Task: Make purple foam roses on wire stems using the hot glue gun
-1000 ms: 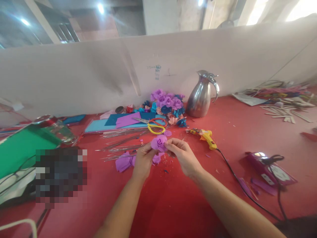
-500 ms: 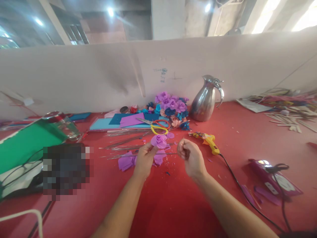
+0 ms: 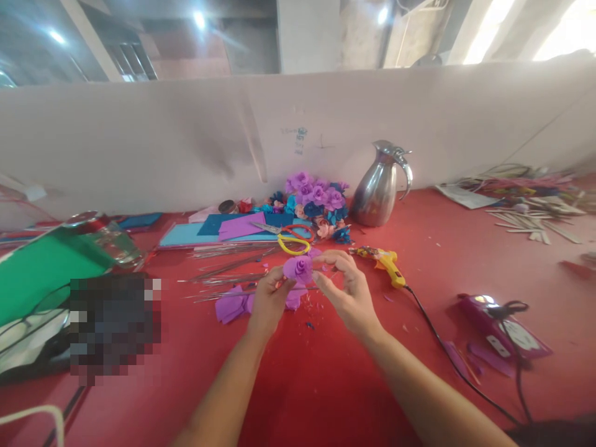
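Purple paper flower (image 3: 298, 270): held up above the red table (image 3: 321, 385), in front of the scissors (image 3: 280, 234), between the two hands.
Change at the flower: half a second earlier the bloom faces mostly upward and the right hand is curled well apart from it; now its rolled centre is turned toward the right, and that hand is back beside the petals.
Facing: the spiral centre looks up and to the right, with a broad petal spreading on the left side.
Long axis: the line from base to centre leans, rising from the left fingers toward the right hand.
Left hand (image 3: 269, 297): thumb and fingertips are pinched together on the flower's left edge and underside.
Right hand (image 3: 350, 297): half open, fingers arched over and thumb below, at the bloom's right edge; the view is too soft to tell whether the tips touch the petal.
Purple paper pieces (image 3: 231, 305): lying on the table below and left of the flower.
Thin wires (image 3: 226, 280): spread in loose bundles left of the hands.
Yellow glue gun (image 3: 387, 262): resting on its side, right of the right hand.
Flower heap (image 3: 319, 195): purple, blue and pink blooms beside the steel jug (image 3: 376, 192).
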Demonstrator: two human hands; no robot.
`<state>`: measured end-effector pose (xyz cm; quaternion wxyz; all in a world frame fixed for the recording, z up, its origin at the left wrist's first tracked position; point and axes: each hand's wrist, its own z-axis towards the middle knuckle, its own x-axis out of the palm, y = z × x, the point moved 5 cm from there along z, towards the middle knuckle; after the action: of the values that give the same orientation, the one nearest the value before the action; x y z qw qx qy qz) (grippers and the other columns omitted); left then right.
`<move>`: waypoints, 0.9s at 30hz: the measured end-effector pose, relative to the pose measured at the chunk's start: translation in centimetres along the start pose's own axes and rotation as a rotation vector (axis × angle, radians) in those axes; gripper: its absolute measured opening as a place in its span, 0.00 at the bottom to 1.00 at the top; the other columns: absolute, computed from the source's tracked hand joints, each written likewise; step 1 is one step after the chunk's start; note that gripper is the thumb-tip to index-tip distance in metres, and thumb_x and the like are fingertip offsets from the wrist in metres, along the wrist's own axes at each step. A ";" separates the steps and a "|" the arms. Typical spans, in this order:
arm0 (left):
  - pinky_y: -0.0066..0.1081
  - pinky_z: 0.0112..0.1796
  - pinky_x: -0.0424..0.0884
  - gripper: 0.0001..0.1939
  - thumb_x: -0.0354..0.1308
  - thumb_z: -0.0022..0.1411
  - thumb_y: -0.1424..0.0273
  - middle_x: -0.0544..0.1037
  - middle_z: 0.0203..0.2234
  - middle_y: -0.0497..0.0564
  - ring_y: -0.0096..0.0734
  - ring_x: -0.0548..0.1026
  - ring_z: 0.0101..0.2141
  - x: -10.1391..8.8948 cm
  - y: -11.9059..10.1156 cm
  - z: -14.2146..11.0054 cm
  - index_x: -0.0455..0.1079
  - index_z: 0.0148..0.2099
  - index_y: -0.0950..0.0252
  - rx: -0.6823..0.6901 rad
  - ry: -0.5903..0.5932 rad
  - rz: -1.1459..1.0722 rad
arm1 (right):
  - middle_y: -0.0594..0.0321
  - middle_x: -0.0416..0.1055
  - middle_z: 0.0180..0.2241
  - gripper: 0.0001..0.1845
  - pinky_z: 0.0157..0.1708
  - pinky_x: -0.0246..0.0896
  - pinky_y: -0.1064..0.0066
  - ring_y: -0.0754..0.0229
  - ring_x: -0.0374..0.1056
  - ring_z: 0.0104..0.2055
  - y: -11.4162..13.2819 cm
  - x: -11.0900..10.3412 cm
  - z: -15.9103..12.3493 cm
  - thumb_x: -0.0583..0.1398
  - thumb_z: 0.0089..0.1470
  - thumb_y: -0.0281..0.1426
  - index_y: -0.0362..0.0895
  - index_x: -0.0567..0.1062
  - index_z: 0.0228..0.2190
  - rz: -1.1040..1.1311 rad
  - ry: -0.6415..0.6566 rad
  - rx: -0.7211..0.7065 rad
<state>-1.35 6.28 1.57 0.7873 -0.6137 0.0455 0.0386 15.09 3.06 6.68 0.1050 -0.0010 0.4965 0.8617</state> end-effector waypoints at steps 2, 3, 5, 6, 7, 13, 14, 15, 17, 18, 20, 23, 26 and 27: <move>0.37 0.45 0.65 0.10 0.59 0.58 0.65 0.79 0.33 0.50 0.37 0.72 0.38 0.0 -0.5 0.0 0.79 0.39 0.62 0.055 0.008 0.064 | 0.62 0.74 0.36 0.04 0.46 0.56 0.60 0.54 0.65 0.43 0.2 0.0 0.0 0.61 0.51 0.31 0.49 0.76 0.33 -0.057 -0.005 -0.014; 0.36 0.45 0.65 0.10 0.58 0.58 0.65 0.78 0.33 0.50 0.37 0.72 0.38 0.0 -0.7 0.0 0.79 0.38 0.61 0.083 0.012 0.091 | 0.62 0.75 0.35 0.04 0.46 0.57 0.59 0.54 0.65 0.43 0.3 0.0 0.0 0.61 0.52 0.31 0.48 0.76 0.32 -0.076 -0.016 -0.017; 0.36 0.43 0.65 0.09 0.57 0.59 0.66 0.78 0.33 0.50 0.37 0.72 0.37 0.0 -1.1 -0.1 0.78 0.37 0.61 0.121 0.017 0.139 | 0.62 0.75 0.34 0.04 0.45 0.57 0.59 0.54 0.66 0.42 0.3 0.0 0.1 0.61 0.51 0.30 0.48 0.77 0.31 -0.105 -0.029 -0.021; 0.36 0.42 0.65 0.09 0.57 0.59 0.66 0.77 0.32 0.50 0.37 0.71 0.37 0.0 -1.3 -0.1 0.78 0.36 0.61 0.136 0.019 0.160 | 0.62 0.75 0.34 0.04 0.45 0.58 0.59 0.54 0.66 0.41 0.3 0.0 0.1 0.61 0.51 0.30 0.49 0.77 0.31 -0.114 -0.032 -0.024; 0.35 0.41 0.65 0.08 0.57 0.59 0.67 0.77 0.31 0.50 0.37 0.71 0.36 0.0 -1.4 -0.1 0.78 0.36 0.61 0.149 0.020 0.178 | 0.62 0.75 0.34 0.05 0.45 0.58 0.60 0.54 0.66 0.41 0.3 0.1 0.1 0.61 0.50 0.29 0.49 0.77 0.31 -0.121 -0.032 -0.030; 0.35 0.40 0.64 0.08 0.57 0.60 0.67 0.76 0.29 0.49 0.36 0.70 0.35 0.0 -1.9 -0.1 0.77 0.33 0.61 0.233 0.018 0.245 | 0.63 0.75 0.32 0.09 0.43 0.59 0.60 0.55 0.67 0.39 0.1 0.1 0.1 0.59 0.48 0.25 0.48 0.78 0.30 -0.144 -0.026 -0.027; 0.35 0.39 0.64 0.09 0.57 0.61 0.66 0.76 0.29 0.49 0.36 0.70 0.34 0.0 -2.0 -0.1 0.77 0.33 0.61 0.248 0.018 0.256 | 0.63 0.75 0.32 0.10 0.43 0.59 0.60 0.55 0.67 0.39 0.0 0.1 0.1 0.58 0.48 0.25 0.48 0.78 0.30 -0.142 -0.020 -0.021; 0.36 0.39 0.64 0.09 0.56 0.61 0.66 0.76 0.28 0.49 0.36 0.70 0.34 0.0 -2.1 -0.2 0.77 0.32 0.61 0.265 0.019 0.267 | 0.63 0.75 0.32 0.10 0.43 0.59 0.60 0.55 0.67 0.39 0.0 0.1 0.1 0.58 0.47 0.24 0.48 0.78 0.30 -0.138 -0.013 -0.018; 0.36 0.38 0.64 0.10 0.56 0.62 0.66 0.76 0.28 0.49 0.36 0.69 0.33 0.0 -2.4 -0.2 0.77 0.32 0.61 0.303 0.023 0.287 | 0.63 0.75 0.32 0.10 0.43 0.59 0.60 0.54 0.67 0.39 0.0 0.1 0.1 0.58 0.47 0.25 0.48 0.78 0.30 -0.127 -0.006 -0.014; 0.36 0.38 0.63 0.11 0.55 0.63 0.66 0.76 0.28 0.50 0.36 0.69 0.33 0.0 -2.6 -0.3 0.77 0.32 0.60 0.321 0.027 0.296 | 0.63 0.75 0.32 0.10 0.43 0.59 0.60 0.54 0.67 0.39 0.0 0.1 0.1 0.58 0.48 0.25 0.48 0.78 0.29 -0.121 -0.004 -0.010; 0.36 0.37 0.63 0.11 0.55 0.63 0.66 0.77 0.27 0.50 0.36 0.68 0.32 0.0 -2.9 -0.3 0.77 0.32 0.60 0.359 0.030 0.310 | 0.62 0.75 0.32 0.09 0.43 0.58 0.59 0.54 0.67 0.39 0.0 0.1 0.2 0.58 0.48 0.26 0.48 0.78 0.28 -0.107 0.001 0.003; 0.36 0.36 0.63 0.12 0.54 0.64 0.66 0.77 0.27 0.50 0.36 0.68 0.31 -0.1 -3.4 -0.3 0.77 0.32 0.60 0.408 0.023 0.332 | 0.62 0.75 0.31 0.07 0.43 0.58 0.58 0.54 0.67 0.38 -0.1 0.1 0.2 0.59 0.50 0.28 0.48 0.77 0.27 -0.065 0.024 0.023; 0.35 0.36 0.63 0.13 0.53 0.65 0.66 0.77 0.27 0.50 0.36 0.67 0.32 -0.2 -3.6 -0.3 0.77 0.32 0.60 0.439 0.037 0.368 | 0.62 0.75 0.32 0.07 0.45 0.57 0.58 0.54 0.67 0.40 -0.2 0.1 0.3 0.59 0.50 0.27 0.48 0.78 0.28 -0.023 0.056 0.019; 0.34 0.36 0.63 0.13 0.52 0.65 0.66 0.77 0.27 0.50 0.35 0.67 0.32 -0.2 -3.7 -0.3 0.77 0.32 0.60 0.445 0.045 0.379 | 0.62 0.75 0.33 0.07 0.45 0.57 0.58 0.54 0.67 0.41 -0.2 0.1 0.4 0.59 0.51 0.27 0.49 0.78 0.29 -0.013 0.070 0.011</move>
<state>-1.12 5.06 5.06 0.8801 -0.4070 0.1842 0.1604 15.10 3.46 6.73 0.0933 -0.0340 0.5045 0.8577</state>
